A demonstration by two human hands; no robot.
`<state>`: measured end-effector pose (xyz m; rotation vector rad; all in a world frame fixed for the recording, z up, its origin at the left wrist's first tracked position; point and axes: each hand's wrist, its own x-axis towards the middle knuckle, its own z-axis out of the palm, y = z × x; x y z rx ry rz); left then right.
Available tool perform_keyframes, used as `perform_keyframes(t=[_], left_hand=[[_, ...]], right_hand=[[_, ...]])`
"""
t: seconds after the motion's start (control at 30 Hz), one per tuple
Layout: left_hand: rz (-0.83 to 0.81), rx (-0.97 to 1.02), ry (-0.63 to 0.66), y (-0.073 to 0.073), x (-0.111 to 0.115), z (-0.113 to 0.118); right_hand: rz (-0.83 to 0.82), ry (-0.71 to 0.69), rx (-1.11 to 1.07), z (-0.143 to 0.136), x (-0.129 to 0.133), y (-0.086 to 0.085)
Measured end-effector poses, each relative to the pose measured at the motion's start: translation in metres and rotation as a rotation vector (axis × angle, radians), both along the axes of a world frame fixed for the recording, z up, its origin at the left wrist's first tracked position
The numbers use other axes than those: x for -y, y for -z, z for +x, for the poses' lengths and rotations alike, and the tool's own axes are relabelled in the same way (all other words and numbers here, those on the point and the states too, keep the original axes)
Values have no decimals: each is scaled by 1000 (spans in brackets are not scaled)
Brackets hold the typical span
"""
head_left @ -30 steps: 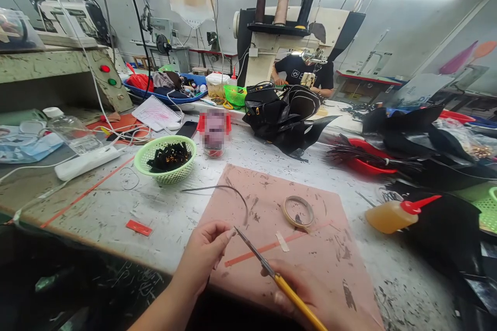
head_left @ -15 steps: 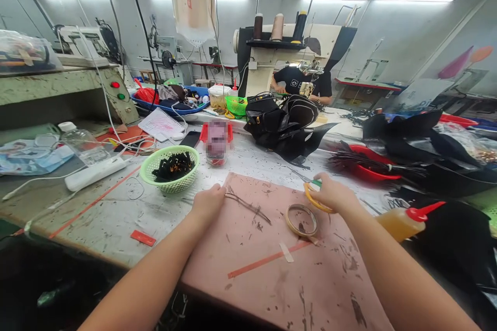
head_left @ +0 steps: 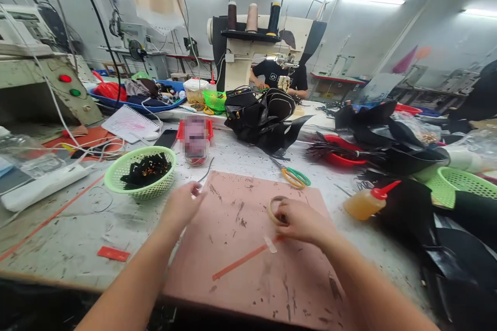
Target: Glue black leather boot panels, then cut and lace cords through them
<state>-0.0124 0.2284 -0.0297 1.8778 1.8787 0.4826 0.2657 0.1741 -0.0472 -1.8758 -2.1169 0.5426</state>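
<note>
My left hand (head_left: 182, 208) is at the left edge of the pink board (head_left: 248, 279), its fingers curled near a thin dark strip (head_left: 207, 169); whether it pinches the strip is unclear. My right hand (head_left: 301, 220) closes its fingers on the roll of tape (head_left: 274, 210) lying on the board. Below the roll, a red strip (head_left: 240, 262) lies on the board with a pale piece of tape (head_left: 271, 244) across it. Scissors (head_left: 295, 177) with green and yellow handles rest at the board's far edge.
A green basket of black pieces (head_left: 140, 194) stands at left. Black bags (head_left: 264, 119) lie beyond the board. At right are a glue bottle (head_left: 365, 205), a red bowl (head_left: 341, 160) and black material. A person (head_left: 275, 75) sits behind the sewing machine (head_left: 240, 64).
My right hand has let go of the scissors and moved onto the tape roll. My left hand has shifted left, and the thin dark strips are off the board's middle. The view has turned right.
</note>
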Motion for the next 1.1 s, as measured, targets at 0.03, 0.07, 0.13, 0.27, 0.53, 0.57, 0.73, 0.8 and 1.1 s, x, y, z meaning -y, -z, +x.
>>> perform_keyframes(t=[0.03, 0.07, 0.13, 0.27, 0.53, 0.57, 0.73, 0.8, 1.1], left_hand=[[-26, 77, 58, -1, 13, 9], [-62, 154, 112, -1, 27, 20], [-151, 310, 203, 2, 55, 41], [-461, 935, 221, 12, 100, 73], [-495, 1067, 134, 14, 124, 81], [-478, 1058, 162, 13, 125, 79], [-413, 1029, 307, 8, 135, 70], [-386, 993, 299, 7, 138, 68], [-507, 1099, 217, 17, 138, 61]], right_hand=[[5, -1, -21, -7, 11, 3], [16, 17, -70, -14, 22, 7], [66, 89, -362, -28, 40, 13], [208, 195, -1281, -58, 69, 18], [540, 177, -1015, -74, 101, 23], [538, 98, -928, -71, 103, 23], [449, -223, -551, -60, 110, 4], [363, -190, -563, -59, 112, -6], [239, 247, -766, -50, 108, -12]])
